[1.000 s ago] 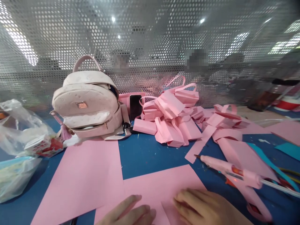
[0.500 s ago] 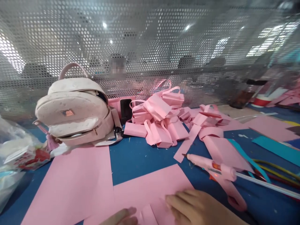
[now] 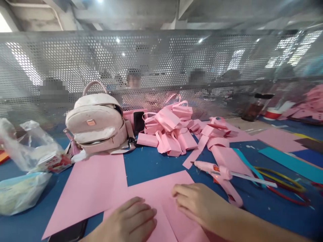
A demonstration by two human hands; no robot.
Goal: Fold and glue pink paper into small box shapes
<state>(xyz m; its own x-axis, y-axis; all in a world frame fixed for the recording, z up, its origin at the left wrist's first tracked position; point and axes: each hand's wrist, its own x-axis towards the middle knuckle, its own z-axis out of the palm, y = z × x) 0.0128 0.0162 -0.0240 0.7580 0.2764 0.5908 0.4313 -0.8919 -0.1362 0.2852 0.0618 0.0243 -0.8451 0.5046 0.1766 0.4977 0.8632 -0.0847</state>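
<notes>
Several fingers [image 3: 137, 215] of the left hand [image 3: 123, 222] lie close together, lightly curled over the pink paper [image 3: 158, 195]; the right hand [image 3: 195, 203] bends its fingers onto it, whether pinching I can't tell; the paper's on the blue table [image 3: 146, 164], a layered edge slanting between the hands; glue gun [image 3: 224, 172] just beyond the right!

A perforated screen [image 3: 161, 58] backs the blue table [image 3: 151, 164].
</notes>
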